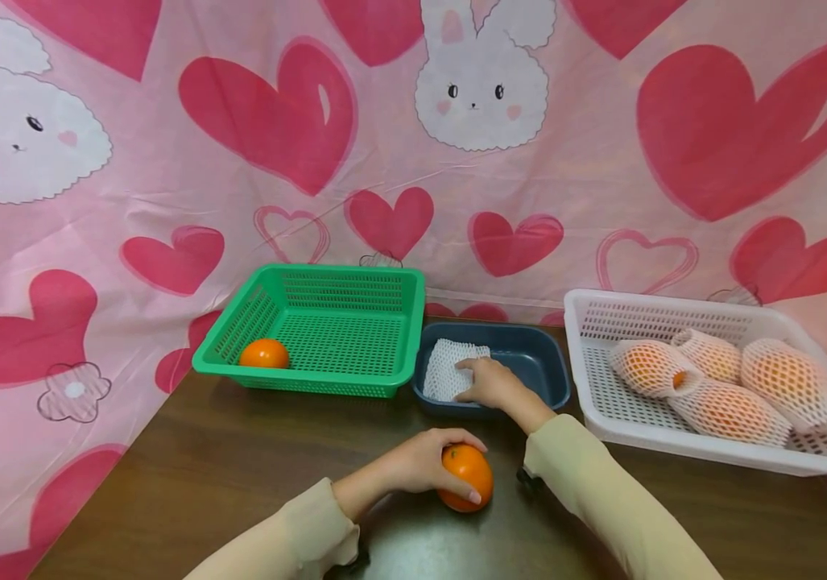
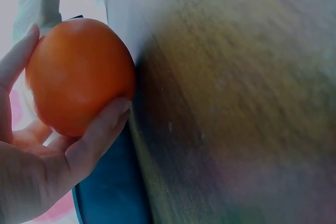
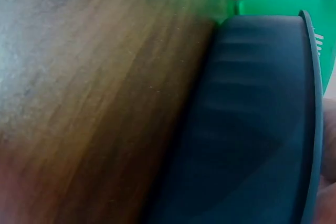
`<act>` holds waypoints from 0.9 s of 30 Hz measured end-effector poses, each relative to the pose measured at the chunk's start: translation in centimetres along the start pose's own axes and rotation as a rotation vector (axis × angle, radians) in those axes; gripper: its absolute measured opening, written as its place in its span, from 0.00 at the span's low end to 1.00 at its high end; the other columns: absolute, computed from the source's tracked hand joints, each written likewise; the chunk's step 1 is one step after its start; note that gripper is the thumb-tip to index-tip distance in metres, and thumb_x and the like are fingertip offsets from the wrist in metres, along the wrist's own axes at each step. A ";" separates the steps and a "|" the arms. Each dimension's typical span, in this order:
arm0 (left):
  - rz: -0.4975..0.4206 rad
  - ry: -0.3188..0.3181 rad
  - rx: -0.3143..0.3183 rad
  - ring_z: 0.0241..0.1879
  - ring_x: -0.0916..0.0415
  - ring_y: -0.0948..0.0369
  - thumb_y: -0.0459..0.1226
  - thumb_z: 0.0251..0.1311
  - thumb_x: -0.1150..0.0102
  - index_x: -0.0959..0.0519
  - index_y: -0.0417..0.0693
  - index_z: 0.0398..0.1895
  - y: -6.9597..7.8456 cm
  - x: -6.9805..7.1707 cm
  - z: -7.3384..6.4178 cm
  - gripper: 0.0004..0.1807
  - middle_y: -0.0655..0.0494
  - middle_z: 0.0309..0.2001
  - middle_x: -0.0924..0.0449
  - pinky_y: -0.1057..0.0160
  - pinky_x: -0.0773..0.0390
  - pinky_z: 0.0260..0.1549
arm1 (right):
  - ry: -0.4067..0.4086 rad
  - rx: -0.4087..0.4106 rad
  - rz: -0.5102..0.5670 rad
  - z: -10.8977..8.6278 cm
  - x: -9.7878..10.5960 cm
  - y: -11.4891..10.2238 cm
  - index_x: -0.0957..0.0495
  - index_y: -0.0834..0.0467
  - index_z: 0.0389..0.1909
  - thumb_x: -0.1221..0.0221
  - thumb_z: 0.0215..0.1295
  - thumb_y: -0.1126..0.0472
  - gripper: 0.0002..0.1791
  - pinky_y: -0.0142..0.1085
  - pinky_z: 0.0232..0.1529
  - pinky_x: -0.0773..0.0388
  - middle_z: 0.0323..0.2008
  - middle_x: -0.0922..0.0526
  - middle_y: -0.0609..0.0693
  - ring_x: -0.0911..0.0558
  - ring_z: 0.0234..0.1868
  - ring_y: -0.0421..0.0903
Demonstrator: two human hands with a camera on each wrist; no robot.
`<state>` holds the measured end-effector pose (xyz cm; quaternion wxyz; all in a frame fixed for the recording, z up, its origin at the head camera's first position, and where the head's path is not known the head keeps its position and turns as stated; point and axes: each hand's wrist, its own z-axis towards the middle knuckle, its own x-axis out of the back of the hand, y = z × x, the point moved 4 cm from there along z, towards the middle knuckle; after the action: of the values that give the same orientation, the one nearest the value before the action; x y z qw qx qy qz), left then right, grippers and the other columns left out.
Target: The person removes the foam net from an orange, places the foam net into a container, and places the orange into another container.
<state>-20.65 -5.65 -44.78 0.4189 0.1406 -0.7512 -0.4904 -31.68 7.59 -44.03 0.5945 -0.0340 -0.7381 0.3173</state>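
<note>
**Bare orange (image 1: 467,487) gripped in front of the tray (image 1: 532,354)**

The orange is held in the left hand (image 1: 420,463), whose fingers and thumb are curled round its sides; whether its weight is borne by the surface (image 1: 275,427) cannot be told. The right hand (image 1: 496,383) is placed at the edge of a foam net (image 1: 445,374) inside the tray, with thumb and fingers parted; whether any mesh is pinched cannot be told.

A slip seems the likeliest mishap: the skin looks smooth and the shape round, so a roll across the surface could be caused by a grip loosened too soon. Bruising could be caused by a drop into the green basket (image 1: 344,342), where another orange (image 1: 264,354) is contained. The light net might be dragged from the tray if caught on the fingers.

No brand, label or writing can be read on the fruit, tray or green basket; only hearts and rabbits are seen printed on the backdrop (image 1: 377,121).
</note>
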 end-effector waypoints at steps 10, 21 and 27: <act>-0.021 0.045 -0.005 0.40 0.26 0.66 0.40 0.54 0.23 0.18 0.50 0.56 0.3 0.1 0.0 0.25 0.64 0.46 0.20 0.65 0.23 0.42 | 0.008 0.002 0.050 -0.5 1.0 -0.2 0.18 0.61 0.59 0.25 0.59 0.55 0.29 0.42 0.39 0.17 0.38 0.15 0.54 0.20 0.34 0.49; -0.040 0.138 -0.039 0.42 0.24 0.61 0.43 0.57 0.25 0.19 0.48 0.58 2.3 2.6 -1.1 0.26 0.61 0.47 0.19 0.64 0.20 0.41 | 0.078 0.052 0.237 -0.8 2.4 -1.4 0.16 0.64 0.54 0.30 0.63 0.62 0.20 0.32 0.24 0.24 0.27 0.22 0.51 0.29 0.22 0.44; -0.020 0.183 -0.064 0.43 0.24 0.59 0.44 0.57 0.25 0.19 0.48 0.59 3.4 4.2 -2.2 0.27 0.58 0.48 0.19 0.63 0.19 0.41 | 0.120 0.048 0.313 -0.9 2.8 -2.0 0.17 0.63 0.57 0.31 0.64 0.63 0.21 0.33 0.25 0.23 0.30 0.19 0.51 0.28 0.23 0.46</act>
<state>-20.87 -7.98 -39.40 0.4854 0.1787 -0.6921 -0.5035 -31.03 7.53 -40.55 0.5816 -0.1533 -0.6791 0.4208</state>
